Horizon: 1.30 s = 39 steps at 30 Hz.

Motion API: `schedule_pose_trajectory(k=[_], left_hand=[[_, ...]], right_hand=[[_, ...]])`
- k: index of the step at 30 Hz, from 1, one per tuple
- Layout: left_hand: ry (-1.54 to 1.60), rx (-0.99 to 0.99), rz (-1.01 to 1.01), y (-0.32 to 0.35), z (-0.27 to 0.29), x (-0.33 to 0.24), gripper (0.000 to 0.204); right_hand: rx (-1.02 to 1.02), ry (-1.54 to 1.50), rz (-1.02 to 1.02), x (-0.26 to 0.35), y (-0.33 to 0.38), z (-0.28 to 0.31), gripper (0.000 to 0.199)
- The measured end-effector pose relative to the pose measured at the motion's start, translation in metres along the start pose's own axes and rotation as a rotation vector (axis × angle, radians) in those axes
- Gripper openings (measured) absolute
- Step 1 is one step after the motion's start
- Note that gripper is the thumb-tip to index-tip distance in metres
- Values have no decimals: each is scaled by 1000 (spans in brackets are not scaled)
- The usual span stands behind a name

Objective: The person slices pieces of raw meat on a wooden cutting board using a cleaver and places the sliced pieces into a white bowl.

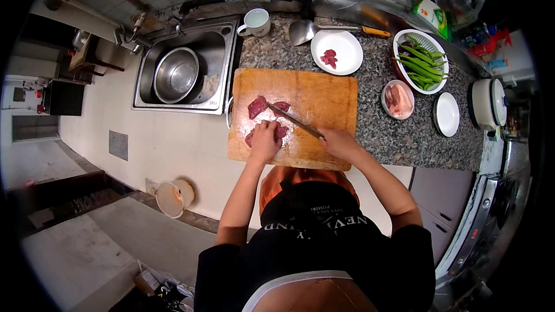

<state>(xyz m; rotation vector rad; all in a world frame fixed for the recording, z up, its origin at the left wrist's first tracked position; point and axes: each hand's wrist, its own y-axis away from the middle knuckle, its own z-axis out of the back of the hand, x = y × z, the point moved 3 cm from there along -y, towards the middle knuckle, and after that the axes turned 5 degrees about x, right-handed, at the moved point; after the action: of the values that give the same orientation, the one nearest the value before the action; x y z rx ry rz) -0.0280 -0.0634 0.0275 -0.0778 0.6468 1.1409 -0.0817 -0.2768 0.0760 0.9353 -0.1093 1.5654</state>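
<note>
Pieces of raw red meat (pixel 256 107) lie on a wooden cutting board (pixel 329 95) in front of me. My right hand (pixel 340 144) grips a kitchen knife (pixel 297 122) by its handle. The blade slants to the far left, its tip beside the far pieces of meat. With curled fingers, my left hand (pixel 266 140) presses on a nearer piece of meat (pixel 281 132), covering part of it. Beyond the board, a white plate (pixel 347 52) holds a small heap of cut meat (pixel 329 58).
A steel basin (pixel 176 75) sits in the sink (pixel 151 99) on the left. Near the wall are a mug (pixel 256 22) and a spatula (pixel 302 32). To the right stand green peppers (pixel 421 69) in a basket, a bowl of meat (pixel 398 100), an empty white dish (pixel 447 114) and a pot (pixel 484 104).
</note>
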Motion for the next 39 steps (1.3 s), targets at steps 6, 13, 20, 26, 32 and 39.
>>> schedule_pose_trajectory(k=[6, 13, 20, 26, 32, 39], left_hand=[[175, 111, 51, 3, -10, 0, 30], [1206, -173, 53, 28, 25, 46, 14], [1864, -249, 220, 50, 55, 75, 40], [2288, 95, 58, 40, 48, 32, 52], [2300, 300, 163, 11, 17, -16, 36], [1588, 314, 219, -35, -62, -51, 16]], right_hand=[[28, 26, -24, 1, 0, -2, 21], [-45, -167, 28, 0, 2, -7, 22], [2, -208, -29, -1, 1, -7, 24], [-97, -343, 3, -8, 30, 9, 26], [-260, -385, -136, -20, 82, 30, 20], [-342, -545, -332, -48, 122, 9, 16]])
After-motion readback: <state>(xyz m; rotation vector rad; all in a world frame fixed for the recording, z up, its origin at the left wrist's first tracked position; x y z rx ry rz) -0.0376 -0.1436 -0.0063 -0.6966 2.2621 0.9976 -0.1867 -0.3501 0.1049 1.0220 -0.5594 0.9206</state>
